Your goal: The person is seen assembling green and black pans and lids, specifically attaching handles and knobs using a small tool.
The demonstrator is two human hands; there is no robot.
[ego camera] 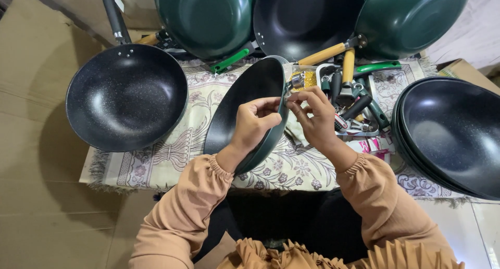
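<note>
While the left hand (pixel 255 124) has its grip clamped on the rim of a tilted dark pan (pixel 245 110) held on edge over the patterned cloth (pixel 156 154), the right hand (pixel 315 118) pinches its fingertips together on something small at that same rim; what it is cannot be told. Just behind the hands lies a pile of loose handles (pixel 354 97), wooden, green and black. A speckled black pan (pixel 126 97) rests to the left, a stack of dark pans (pixel 450 136) to the right, and green pans (pixel 208 19) lean across the back, crowding the space on every side.
</note>
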